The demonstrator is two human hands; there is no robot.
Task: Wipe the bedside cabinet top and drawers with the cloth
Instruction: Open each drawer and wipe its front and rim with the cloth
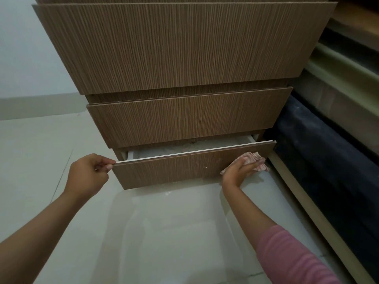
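The bedside cabinet (174, 48) is brown wood-grain with three drawers stacked before me. Its bottom drawer (174, 169) is pulled partly out, showing a dusty pale inside. My left hand (90, 173) pinches the top left corner of that drawer's front. My right hand (240, 169) presses a pink-and-white cloth (257, 158) flat against the right part of the same drawer front. The middle drawer (184, 121) and top drawer look closed. The cabinet top is out of view.
A bed with a dark base (328, 160) and pale mattress edge (344, 74) stands close on the right of the cabinet. Pale floor tiles (164, 232) spread below and to the left. A light wall (24, 58) rises at the left.
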